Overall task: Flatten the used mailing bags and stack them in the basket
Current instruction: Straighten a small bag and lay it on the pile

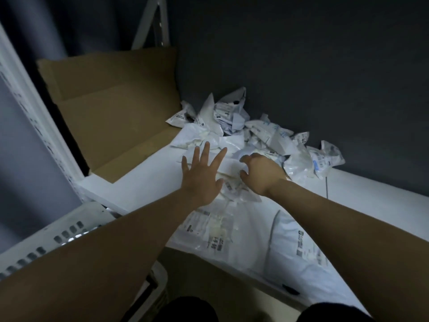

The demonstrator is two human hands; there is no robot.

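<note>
Left forearm fills the near foreground, right forearm beside it, both reaching to 12 o'clock over the white table top [376, 201]. Left hand [201, 175]: fingers straight and spread, palm down on the near-left part of a crumpled white plastic mailing bag [232, 164]; real pressure or light touch, cannot tell. Right hand [261, 174]: clawed, fingers and thumb half curled over the same bag's right end; whether it already pinches the plastic, cannot tell, too blurred.

Key relation: the bag lies directly under and between both hands, neither noticeably nearer. Its long axis seems to run roughly 10 to 4 o'clock, though the creases make that uncertain. A smoothing stroke probably goes outward from the left palm.

Slotted white plastic basket [69, 228] sits at 8 o'clock from the hands, below the table edge, partly hidden by the left forearm. That side is the left hand's reach.

Around:
- Heap of crumpled white mailing bags [260, 133], just beyond the hands at 12 to 2 o'clock, touching the worked bag.
- Two flatter labelled bags [209, 231] nearer, at 6 o'clock.
- Opened-out brown cardboard sheet [111, 112] at 10 o'clock.

Judgement: the heap crowds the far edge and may get dragged along.
</note>
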